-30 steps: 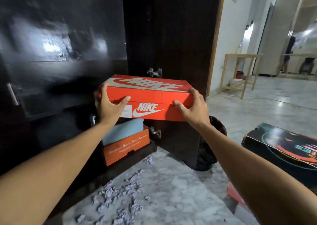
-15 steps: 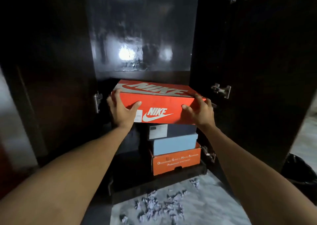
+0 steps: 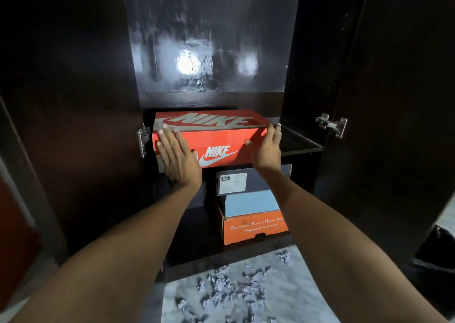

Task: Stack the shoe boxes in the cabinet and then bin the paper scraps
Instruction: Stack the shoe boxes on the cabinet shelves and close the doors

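Observation:
A red Nike shoe box sits on the middle shelf of the dark cabinet, at the shelf's left side. My left hand lies flat against the box's front face with straight fingers. My right hand presses the box's right front corner, fingers extended. Below the shelf stands a stack of three boxes: a dark one with a white label, a light blue one, and an orange one at the bottom. Crumpled paper scraps litter the marble floor in front of the cabinet.
Both cabinet doors stand open, the right door carrying a metal hinge. The right part of the middle shelf holds nothing. A dark bin shows partly at the far right edge.
The Nike box went from held in the air to resting on the middle shelf. Both hands changed from gripping its corners to pressing flat against its front.

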